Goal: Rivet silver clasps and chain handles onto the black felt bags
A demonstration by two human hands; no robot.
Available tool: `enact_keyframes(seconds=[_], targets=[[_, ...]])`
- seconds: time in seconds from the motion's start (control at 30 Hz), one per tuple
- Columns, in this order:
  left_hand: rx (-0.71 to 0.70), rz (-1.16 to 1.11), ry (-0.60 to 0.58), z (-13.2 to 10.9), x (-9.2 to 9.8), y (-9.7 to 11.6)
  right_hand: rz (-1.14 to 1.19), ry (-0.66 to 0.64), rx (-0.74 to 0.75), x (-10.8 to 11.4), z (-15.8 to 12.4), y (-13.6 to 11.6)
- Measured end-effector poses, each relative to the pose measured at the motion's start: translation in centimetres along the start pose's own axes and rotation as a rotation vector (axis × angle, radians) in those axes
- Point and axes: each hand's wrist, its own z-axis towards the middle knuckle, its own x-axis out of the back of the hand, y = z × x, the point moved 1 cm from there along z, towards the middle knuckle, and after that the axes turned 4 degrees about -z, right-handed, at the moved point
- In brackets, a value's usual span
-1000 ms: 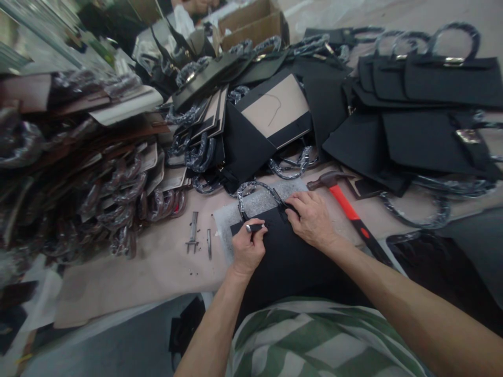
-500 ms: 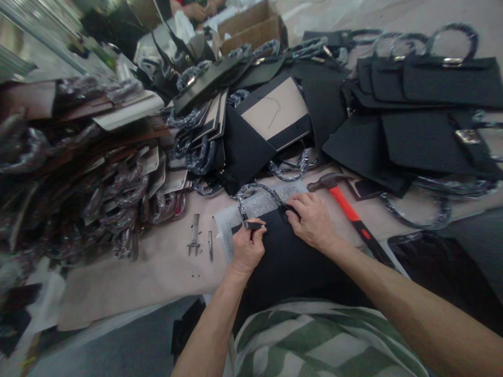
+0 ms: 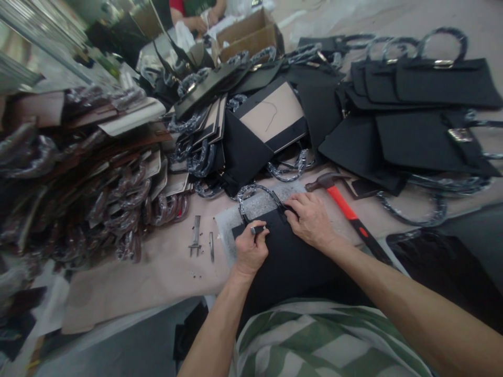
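A short dark tool (image 3: 257, 229) is pinched btwn thumb and fingers of the L hand (image 3: 251, 250), its long axis approx. parallel to the counter's near edge. At the R hand (image 3: 310, 219), the fingers are bent over a strap (image 3: 280, 203); whether it's pinched or just pressed can't be told.

Directly under both hands is the black panel (image 3: 291, 256), laid partly on a pale slab (image 3: 226, 222) nr the middle of the counter's near edge; its near end is hidden by arms & shirt, so its long axis can't be judged. The wrapped handle (image 3: 255, 186) is set just beyond the fingers, arch toward the counter's far edge: L foot nearer the L hand, R foot by the R hand.

Farther out, a hammer (image 3: 341, 199) is laid R of the R hand, head toward the far edge, grip slanted to the near edge. L of the slab, a fork (image 3: 195, 238) and a pin (image 3: 211, 247) are placed roughly side by side, w/ tiny bits nearby. Brown stock (image 3: 126, 193) is heaped at the counter's L, black bags (image 3: 442, 84) toward far R.
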Motion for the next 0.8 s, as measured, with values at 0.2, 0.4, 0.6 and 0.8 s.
enact_keyframes(seconds=[0.2,0.4,0.6,0.8], targets=[[0.134,-0.014,0.066,0.16,-0.15,0.21,-0.002,0.005,0.005,0.11,-0.03,-0.03],[0.184,-0.031,0.053,0.10,-0.12,0.13,-0.008,0.002,0.001,0.18,-0.07,-0.07],[0.025,0.013,0.067,-0.35,-0.24,0.32,-0.011,0.002,0.004,-0.19,-0.19,0.22],[0.115,-0.005,0.045,-0.15,-0.15,0.13,0.002,-0.012,-0.005,-0.03,-0.16,0.14]])
